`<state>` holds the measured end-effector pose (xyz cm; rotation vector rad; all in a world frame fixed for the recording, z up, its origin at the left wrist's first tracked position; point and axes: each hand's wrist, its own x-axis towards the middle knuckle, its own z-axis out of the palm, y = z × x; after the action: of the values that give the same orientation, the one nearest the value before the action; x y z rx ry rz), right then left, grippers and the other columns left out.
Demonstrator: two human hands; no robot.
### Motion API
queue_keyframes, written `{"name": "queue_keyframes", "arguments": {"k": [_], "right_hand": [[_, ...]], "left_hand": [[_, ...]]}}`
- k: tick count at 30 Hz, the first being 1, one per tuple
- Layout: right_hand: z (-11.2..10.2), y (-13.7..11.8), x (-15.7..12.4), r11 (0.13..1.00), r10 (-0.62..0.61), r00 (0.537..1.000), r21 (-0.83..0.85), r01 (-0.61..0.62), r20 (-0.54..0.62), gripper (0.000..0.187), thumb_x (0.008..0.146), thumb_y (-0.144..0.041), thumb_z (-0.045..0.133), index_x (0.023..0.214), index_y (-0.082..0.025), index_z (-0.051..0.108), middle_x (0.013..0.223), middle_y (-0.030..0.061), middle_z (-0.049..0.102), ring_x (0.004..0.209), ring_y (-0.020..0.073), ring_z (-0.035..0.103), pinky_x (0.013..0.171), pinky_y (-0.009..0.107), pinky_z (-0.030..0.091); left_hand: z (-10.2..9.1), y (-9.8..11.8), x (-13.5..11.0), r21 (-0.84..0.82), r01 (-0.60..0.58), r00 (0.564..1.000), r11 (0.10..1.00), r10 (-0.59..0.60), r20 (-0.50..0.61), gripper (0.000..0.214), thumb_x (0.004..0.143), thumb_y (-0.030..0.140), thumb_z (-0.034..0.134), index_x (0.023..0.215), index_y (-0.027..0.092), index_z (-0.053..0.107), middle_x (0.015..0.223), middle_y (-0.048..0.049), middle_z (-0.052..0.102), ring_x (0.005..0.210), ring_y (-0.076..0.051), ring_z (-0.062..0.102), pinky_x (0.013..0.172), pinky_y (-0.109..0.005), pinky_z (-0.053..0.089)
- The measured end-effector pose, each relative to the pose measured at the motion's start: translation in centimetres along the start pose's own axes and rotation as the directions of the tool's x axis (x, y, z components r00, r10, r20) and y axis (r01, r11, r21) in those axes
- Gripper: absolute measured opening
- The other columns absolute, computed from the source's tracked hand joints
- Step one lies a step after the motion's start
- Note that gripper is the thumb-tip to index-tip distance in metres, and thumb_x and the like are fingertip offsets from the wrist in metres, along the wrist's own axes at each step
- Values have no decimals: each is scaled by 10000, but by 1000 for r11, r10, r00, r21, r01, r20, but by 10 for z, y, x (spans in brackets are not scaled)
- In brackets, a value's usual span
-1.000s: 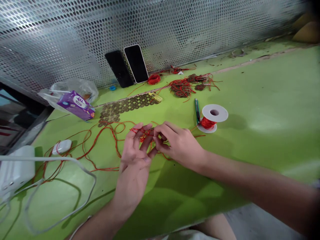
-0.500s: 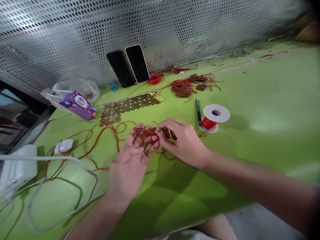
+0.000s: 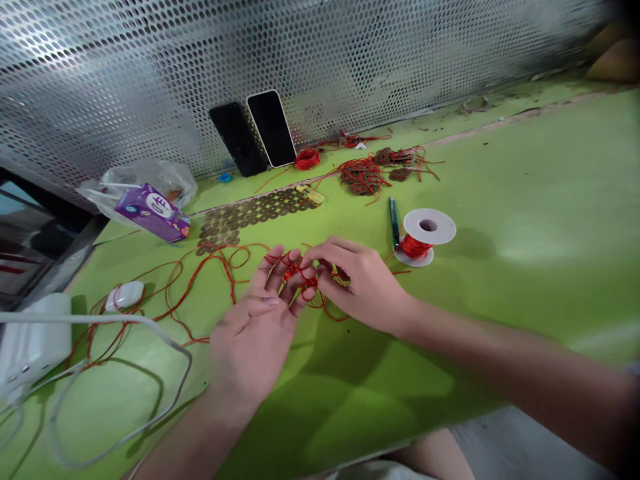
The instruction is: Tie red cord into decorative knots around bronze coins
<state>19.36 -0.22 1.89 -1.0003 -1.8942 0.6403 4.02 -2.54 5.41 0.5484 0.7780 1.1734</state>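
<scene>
My left hand [image 3: 253, 327] is held palm up above the green table [image 3: 525, 220], its fingertips wound in red cord [image 3: 299, 277]. My right hand [image 3: 357, 283] meets it from the right and pinches the same knotted cord between thumb and fingers. More of the red cord trails off to the left in loose loops [image 3: 200, 273] across the table. A white spool of red cord [image 3: 424, 235] stands just right of my right hand.
A sheet of linked brown coins [image 3: 250, 213] lies behind the hands. Two phones [image 3: 255, 133] lean on the perforated metal wall. Coin-and-cord bundles [image 3: 370, 172], a pen [image 3: 394, 220], a purple box [image 3: 153, 210], a white mouse [image 3: 124, 295] and a white charger with cable [image 3: 30, 343] lie around.
My left hand has drawn back toward me and turned more palm up. My right hand stays pinched on the cord knot, which shifted slightly.
</scene>
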Motion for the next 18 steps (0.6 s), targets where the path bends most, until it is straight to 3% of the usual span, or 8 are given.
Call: {"name": "queue_keyframes", "arguments": {"k": [5, 9, 14, 18], "right_hand": [[-2, -5, -1, 998, -20, 999, -56, 19, -30, 235, 848, -120, 411, 986, -192, 588, 922, 35, 569, 766, 127, 557, 677, 233, 433], [-1, -7, 0, 989, -22, 994, -150, 6, -108, 157, 840, -161, 458, 900, -175, 603, 860, 17, 572, 716, 113, 550, 672, 231, 436], [1, -4, 1, 964, -38, 988, -265, -4, -151, 102, 835, -226, 525, 858, -178, 612, 838, -1, 588, 661, 97, 547, 613, 217, 420], [1, -3, 0, 941, 0, 994, -335, -37, -110, 112, 842, -218, 515, 818, -180, 618, 832, -4, 598, 653, 99, 561, 568, 216, 396]], "left_hand": [[1, -6, -2, 127, -30, 999, 991, 26, 34, 421, 700, 81, 485, 1071, 245, 600, 1089, -34, 615, 1130, -224, 494, 936, -386, 431], [0, -11, -5, 197, -74, 995, 978, 60, 75, 343, 690, 94, 488, 940, 253, 659, 1186, -7, 585, 1206, -199, 429, 892, -317, 454], [-3, -15, -4, 224, -42, 996, 974, 24, 83, 500, 655, 120, 521, 1127, 264, 602, 1259, -6, 553, 1243, -210, 399, 894, -324, 456], [-5, -19, -1, 220, -39, 995, 975, 19, 94, 518, 618, 114, 551, 1110, 269, 605, 1302, -4, 525, 1248, -238, 399, 954, -381, 428]]}}
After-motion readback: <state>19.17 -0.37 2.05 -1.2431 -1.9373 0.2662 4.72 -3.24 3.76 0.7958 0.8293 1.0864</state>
